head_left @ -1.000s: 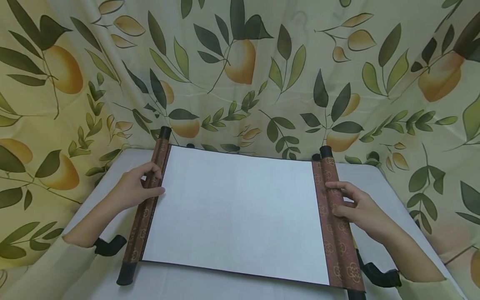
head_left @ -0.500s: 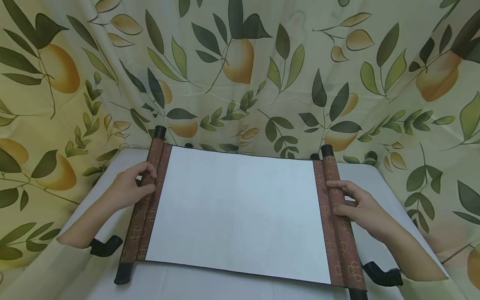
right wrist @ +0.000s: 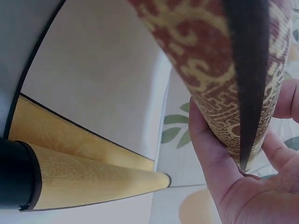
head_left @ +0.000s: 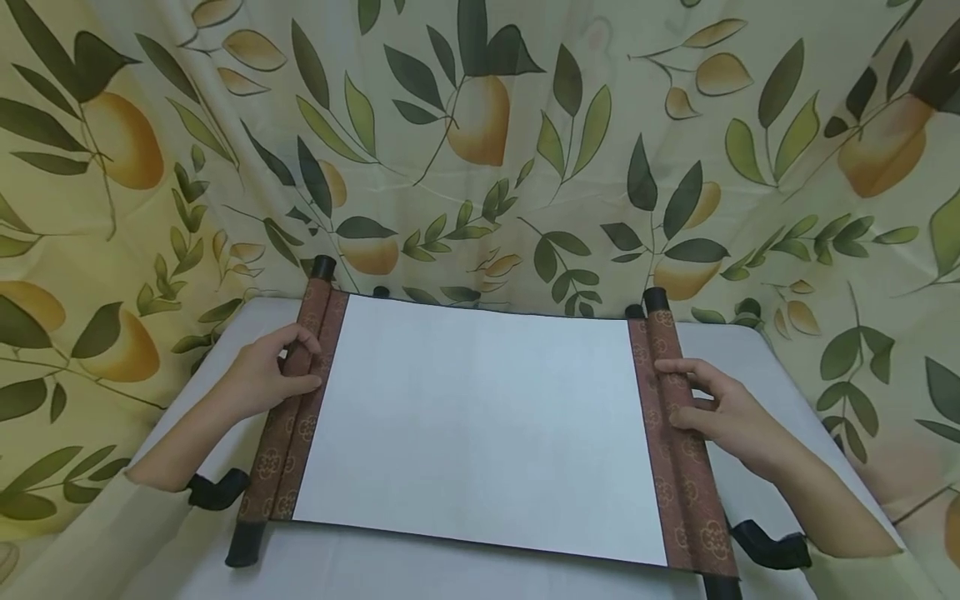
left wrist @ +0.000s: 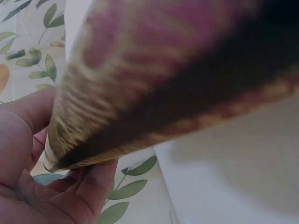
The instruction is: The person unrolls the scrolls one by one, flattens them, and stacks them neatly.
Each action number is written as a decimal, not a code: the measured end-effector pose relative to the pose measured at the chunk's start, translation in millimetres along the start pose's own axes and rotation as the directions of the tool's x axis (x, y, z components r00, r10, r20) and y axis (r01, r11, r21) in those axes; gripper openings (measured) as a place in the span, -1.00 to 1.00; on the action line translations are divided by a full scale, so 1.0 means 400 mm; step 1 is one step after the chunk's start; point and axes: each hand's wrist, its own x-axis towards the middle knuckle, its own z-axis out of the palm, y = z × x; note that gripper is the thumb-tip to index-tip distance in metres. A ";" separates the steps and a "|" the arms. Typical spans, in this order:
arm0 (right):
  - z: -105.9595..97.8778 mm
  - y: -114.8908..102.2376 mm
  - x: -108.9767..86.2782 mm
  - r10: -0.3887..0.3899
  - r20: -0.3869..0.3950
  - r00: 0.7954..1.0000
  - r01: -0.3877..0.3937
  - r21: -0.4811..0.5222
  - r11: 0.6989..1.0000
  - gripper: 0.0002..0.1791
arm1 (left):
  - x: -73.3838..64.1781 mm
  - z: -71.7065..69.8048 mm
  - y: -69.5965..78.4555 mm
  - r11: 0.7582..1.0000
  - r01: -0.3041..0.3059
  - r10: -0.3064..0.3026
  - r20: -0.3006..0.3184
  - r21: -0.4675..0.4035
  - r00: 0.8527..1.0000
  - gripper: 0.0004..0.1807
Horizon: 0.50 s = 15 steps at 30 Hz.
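A hanging scroll is partly unrolled, its white paper (head_left: 483, 425) stretched between two brown, flower-patterned rolls with black end caps. My left hand (head_left: 262, 371) grips the left roll (head_left: 261, 479) above its middle, thumb over the near side. On the other side my right hand (head_left: 723, 412) pinches the right roll (head_left: 696, 492) between thumb and fingers. The left wrist view has the left roll (left wrist: 121, 74) close up, fingers around its edge. In the right wrist view the patterned roll (right wrist: 210, 79) lies in my fingers; a yellow roll (right wrist: 103, 177) with a dark end appears beside it.
Beneath the scroll is a white-covered table (head_left: 420, 567). A curtain (head_left: 585, 192) with leaves and orange fruit hangs behind and along both sides. A black wrist mount (head_left: 217, 490) shows at the left wrist, another black mount (head_left: 772, 546) at the right.
The left roll has shifted slightly left from the paper, and a wider brown border strip shows beside it. My left hand moved left, then slightly back. The right hand keeps its grip.
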 end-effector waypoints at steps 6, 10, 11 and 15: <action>0.006 0.002 0.006 0.009 0.012 1.000 -0.009 0.000 1.000 -0.32 | 0.007 -0.008 -0.014 0.998 -0.060 0.059 0.018 0.018 0.998 -0.69; 0.014 0.001 0.022 0.032 0.012 0.999 -0.032 -0.019 0.999 -0.33 | 0.016 -0.015 -0.024 0.999 -0.045 0.043 0.058 0.031 0.997 -0.70; 0.018 0.000 0.029 0.043 0.015 0.999 -0.043 -0.024 0.999 -0.33 | 0.018 -0.017 -0.028 0.999 -0.042 0.039 0.069 0.033 0.997 -0.71; 0.042 0.000 0.061 0.091 0.036 0.995 -0.090 -0.022 0.996 -0.33 | 0.032 -0.024 -0.053 0.999 -0.028 0.025 0.104 0.031 0.994 -0.73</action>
